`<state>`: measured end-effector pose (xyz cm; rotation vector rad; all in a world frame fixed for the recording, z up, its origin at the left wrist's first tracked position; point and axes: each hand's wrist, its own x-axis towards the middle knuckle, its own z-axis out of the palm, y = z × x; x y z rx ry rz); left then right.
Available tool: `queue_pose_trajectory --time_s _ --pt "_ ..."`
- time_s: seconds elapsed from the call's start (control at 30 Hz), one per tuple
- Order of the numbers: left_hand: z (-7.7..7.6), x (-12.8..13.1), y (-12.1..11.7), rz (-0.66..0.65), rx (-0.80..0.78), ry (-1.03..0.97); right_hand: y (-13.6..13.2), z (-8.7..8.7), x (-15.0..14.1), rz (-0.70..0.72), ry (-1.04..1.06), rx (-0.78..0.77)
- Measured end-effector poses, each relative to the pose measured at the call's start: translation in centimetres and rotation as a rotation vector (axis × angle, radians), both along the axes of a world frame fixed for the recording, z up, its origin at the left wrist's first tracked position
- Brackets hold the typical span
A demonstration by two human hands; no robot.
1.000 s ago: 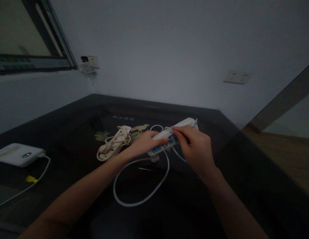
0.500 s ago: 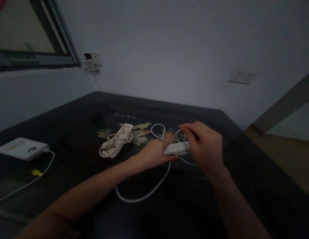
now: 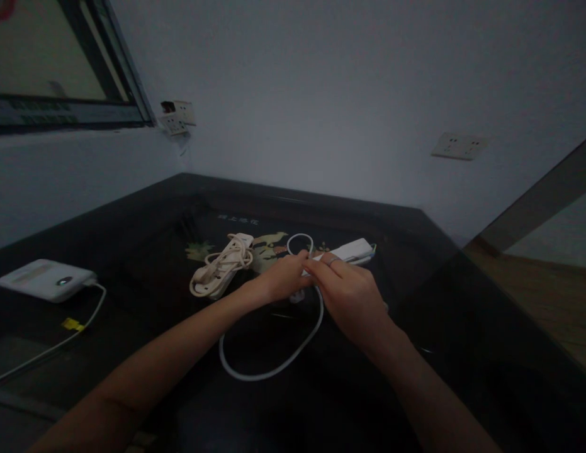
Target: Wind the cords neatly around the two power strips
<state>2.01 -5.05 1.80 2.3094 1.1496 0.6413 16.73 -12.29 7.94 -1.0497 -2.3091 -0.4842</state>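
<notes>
A white power strip (image 3: 353,250) is held just above the table, its right end tilted up and away. My left hand (image 3: 287,277) is closed around its near left end. Close against it, my right hand (image 3: 352,286) is closed, fingertips pinched at that same end where the strip's cord runs; the exact grip is partly hidden. A white cable (image 3: 269,377) loops on the dark table below my hands, with a smaller loop (image 3: 299,235) behind them. Under my left hand a small pale piece, perhaps a plug (image 3: 297,296), shows faintly.
Left of my hands lies another power strip (image 3: 224,267) with its cord wound round it. A white box-shaped device (image 3: 47,280) with a cable and yellow tag (image 3: 73,324) rests at the far left. Wall sockets (image 3: 457,146) are behind the dark table (image 3: 293,198).
My right hand has moved left and down, from pinching the raised cord to the strip's left end. The strip has turned, and its right end now shows beyond my right hand.
</notes>
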Motion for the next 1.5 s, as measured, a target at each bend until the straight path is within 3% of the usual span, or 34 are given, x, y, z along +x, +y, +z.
queue_pose_trajectory --time_s 0.1,0.23,0.43,0.53,0.77,0.97,1.17,1.5 --pt "0.4 -0.6 0.8 0.067 -0.026 -0.119 0.1 -0.3 -0.1 0.018 -0.012 0.024" --pt "1.4 -0.8 1.1 0.127 -0.118 -0.297 0.7 -0.2 0.0 0.049 0.155 -0.006" --pt "3.2 -0.3 -0.2 0.08 -0.518 -0.812 1.6 0.1 0.7 0.041 0.447 -0.066" --pt "4.1 -0.1 -1.1 0.029 -0.665 -0.977 1.7 0.2 0.8 0.029 0.565 -0.093" --pt "4.9 -0.3 -2.0 -0.06 -0.863 -1.049 1.8 0.2 1.1 0.052 0.739 -0.226" --pt "5.1 -0.3 -2.2 -0.033 -0.972 -1.106 2.5 -0.4 1.3 0.105 0.643 -0.088" --pt "4.4 -0.1 -1.7 -0.103 -1.121 -1.207 3.1 -0.9 2.1 0.223 0.475 0.065" --pt "4.8 -0.3 -1.9 -0.233 -1.101 -1.239 2.9 -0.9 2.1 0.324 0.439 0.164"
